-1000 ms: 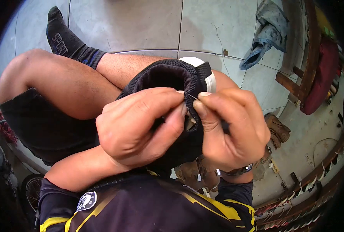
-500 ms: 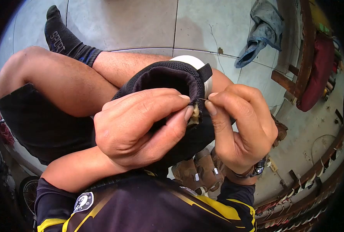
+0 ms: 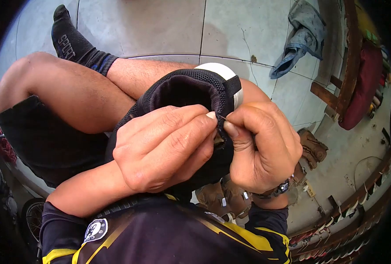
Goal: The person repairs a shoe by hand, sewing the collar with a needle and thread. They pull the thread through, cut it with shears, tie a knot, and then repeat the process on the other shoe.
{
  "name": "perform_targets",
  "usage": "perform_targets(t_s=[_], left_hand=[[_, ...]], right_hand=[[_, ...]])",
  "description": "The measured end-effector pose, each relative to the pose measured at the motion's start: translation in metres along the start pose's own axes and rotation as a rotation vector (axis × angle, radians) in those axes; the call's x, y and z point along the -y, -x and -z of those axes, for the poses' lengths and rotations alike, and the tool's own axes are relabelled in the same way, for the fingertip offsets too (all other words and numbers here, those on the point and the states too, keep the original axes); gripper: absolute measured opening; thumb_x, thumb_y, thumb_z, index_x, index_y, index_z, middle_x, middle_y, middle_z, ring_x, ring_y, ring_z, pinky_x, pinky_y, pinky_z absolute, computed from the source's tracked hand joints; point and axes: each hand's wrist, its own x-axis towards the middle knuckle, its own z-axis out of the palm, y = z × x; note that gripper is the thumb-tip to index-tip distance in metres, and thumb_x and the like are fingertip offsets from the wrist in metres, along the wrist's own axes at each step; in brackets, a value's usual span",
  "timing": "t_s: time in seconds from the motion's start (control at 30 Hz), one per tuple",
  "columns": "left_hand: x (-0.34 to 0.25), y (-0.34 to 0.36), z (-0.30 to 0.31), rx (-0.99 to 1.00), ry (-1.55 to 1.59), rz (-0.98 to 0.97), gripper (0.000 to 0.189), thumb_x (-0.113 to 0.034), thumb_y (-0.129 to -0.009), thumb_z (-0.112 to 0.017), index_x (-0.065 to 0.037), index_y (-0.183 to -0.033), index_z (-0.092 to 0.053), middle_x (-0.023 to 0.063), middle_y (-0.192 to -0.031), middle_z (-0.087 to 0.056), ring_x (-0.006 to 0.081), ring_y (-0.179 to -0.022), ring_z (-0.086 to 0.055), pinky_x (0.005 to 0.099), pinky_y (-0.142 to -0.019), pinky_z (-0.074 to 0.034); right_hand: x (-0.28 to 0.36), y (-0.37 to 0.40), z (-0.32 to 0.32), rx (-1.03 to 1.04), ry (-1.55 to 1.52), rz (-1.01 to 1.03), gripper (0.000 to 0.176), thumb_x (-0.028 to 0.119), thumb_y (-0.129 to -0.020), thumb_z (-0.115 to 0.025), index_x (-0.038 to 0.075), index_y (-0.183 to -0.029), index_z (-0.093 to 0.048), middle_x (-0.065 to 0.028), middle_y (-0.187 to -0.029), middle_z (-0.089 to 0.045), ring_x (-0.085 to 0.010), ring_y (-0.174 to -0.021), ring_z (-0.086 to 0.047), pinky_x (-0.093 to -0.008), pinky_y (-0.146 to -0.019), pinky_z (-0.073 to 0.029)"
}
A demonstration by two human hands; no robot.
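Note:
A black mesh shoe [image 3: 225, 99] with a white sole [image 3: 219, 68] lies across my lap, its padded opening facing up. My left hand [image 3: 162, 147] is closed on the edge of the shoe's collar, thumb and fingers pinching the fabric. Just to the right, my right hand [image 3: 263, 147] holds a thin needle [image 3: 223, 118] between thumb and forefinger, its tip against the collar edge. A bit of tan lining [image 3: 218, 141] shows below the pinched spot. Most of the shoe's lower body is hidden behind my hands.
Grey-blue cloth [image 3: 299, 39] lies on the tiled floor at the upper right. A wooden frame [image 3: 347, 66] with a maroon cushion [image 3: 366, 83] stands at the right. Brown boots [image 3: 224, 196] and a brown leather piece [image 3: 312, 147] sit on the floor near my right arm.
My right hand has moved left and slightly down, bringing the needle closer to the collar. My left fingers have shifted over the edge, covering more of the tan lining.

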Motion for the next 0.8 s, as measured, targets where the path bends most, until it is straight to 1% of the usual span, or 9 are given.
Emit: perform_targets(t_s=[0.07,0.13,0.3,0.47,0.5,0.6,0.67,0.73,0.8], left_hand=[[0.0,0.0,0.0,-0.008,-0.029,-0.021,0.027,0.006,-0.071,-0.078,0.008,-0.096,-0.071,0.0183,-0.084,-0.07,0.0267,-0.069,-0.071,0.0317,-0.062,-0.06],[-0.002,-0.002,0.001,0.035,-0.014,-0.019,0.029,0.012,-0.069,-0.075,0.011,-0.097,-0.067,0.0219,-0.084,-0.071,0.0296,-0.068,-0.072,0.0348,-0.064,-0.06],[-0.003,-0.001,-0.001,0.036,-0.039,-0.033,0.029,0.011,-0.068,-0.075,0.011,-0.096,-0.068,0.0219,-0.084,-0.071,0.0303,-0.068,-0.072,0.0353,-0.064,-0.06],[-0.007,0.001,0.002,0.087,-0.082,-0.032,0.026,0.011,-0.07,-0.075,0.01,-0.096,-0.068,0.0222,-0.085,-0.071,0.031,-0.071,-0.073,0.0359,-0.066,-0.061],[-0.006,0.0,0.001,0.066,-0.073,-0.002,0.025,0.01,-0.072,-0.076,0.009,-0.096,-0.069,0.0222,-0.086,-0.072,0.0311,-0.073,-0.074,0.0354,-0.068,-0.061],[-0.012,-0.005,0.002,0.021,-0.035,0.077,0.02,0.008,-0.08,-0.075,0.008,-0.1,-0.07,0.0187,-0.089,-0.074,0.0289,-0.078,-0.076,0.0321,-0.074,-0.059],[-0.02,-0.008,-0.002,-0.051,0.056,0.128,0.014,0.003,-0.081,-0.076,0.005,-0.094,-0.071,0.0161,-0.082,-0.071,0.0287,-0.071,-0.072,0.0323,-0.066,-0.058],[-0.028,-0.006,-0.004,-0.043,0.023,0.235,0.014,-0.002,-0.084,-0.079,0.004,-0.094,-0.071,0.0144,-0.08,-0.071,0.0246,-0.068,-0.071,0.0305,-0.062,-0.055],[-0.03,-0.001,-0.012,-0.108,0.082,0.324,0.013,-0.003,-0.086,-0.079,0.004,-0.096,-0.072,0.0123,-0.079,-0.072,0.0181,-0.067,-0.07,0.0284,-0.061,-0.054]], right_hand=[[-0.001,0.001,0.0,0.0,-0.021,-0.006,0.015,-0.008,-0.077,-0.075,0.0,-0.086,-0.066,-0.0107,-0.078,-0.065,-0.0245,-0.066,-0.063,-0.0313,-0.06,-0.051],[-0.001,0.0,0.001,0.004,-0.037,-0.007,0.015,-0.009,-0.076,-0.074,0.0,-0.086,-0.066,-0.0108,-0.077,-0.065,-0.0244,-0.065,-0.063,-0.031,-0.06,-0.051],[-0.002,-0.002,0.003,0.025,-0.04,-0.007,0.015,-0.01,-0.076,-0.074,0.0,-0.085,-0.065,-0.0109,-0.077,-0.065,-0.0239,-0.064,-0.062,-0.0303,-0.06,-0.05],[-0.005,-0.007,0.008,0.085,-0.135,-0.034,0.012,-0.009,-0.078,-0.074,-0.003,-0.085,-0.065,-0.0116,-0.078,-0.066,-0.0193,-0.067,-0.062,-0.029,-0.061,-0.049],[-0.005,-0.008,0.008,0.091,-0.147,-0.026,0.012,-0.009,-0.079,-0.074,-0.004,-0.085,-0.066,-0.0118,-0.078,-0.066,-0.0186,-0.067,-0.063,-0.0288,-0.062,-0.049],[-0.004,-0.004,0.006,-0.027,-0.163,-0.015,0.014,-0.005,-0.074,-0.077,0.0,-0.084,-0.069,-0.0125,-0.076,-0.066,-0.0294,-0.069,-0.066,-0.0358,-0.063,-0.051],[0.0,0.001,0.005,-0.068,-0.236,-0.145,0.011,-0.004,-0.078,-0.077,0.0,-0.086,-0.071,-0.012,-0.079,-0.068,-0.0276,-0.073,-0.067,-0.0352,-0.065,-0.051],[0.001,0.01,0.006,-0.1,-0.238,-0.14,0.008,-0.002,-0.082,-0.076,0.0,-0.088,-0.073,-0.0118,-0.081,-0.068,-0.0263,-0.073,-0.067,-0.0345,-0.065,-0.051],[-0.001,0.02,0.006,-0.095,-0.256,-0.14,0.008,-0.004,-0.087,-0.073,-0.004,-0.094,-0.071,-0.01,-0.087,-0.068,-0.0175,-0.077,-0.066,-0.0281,-0.069,-0.051]])
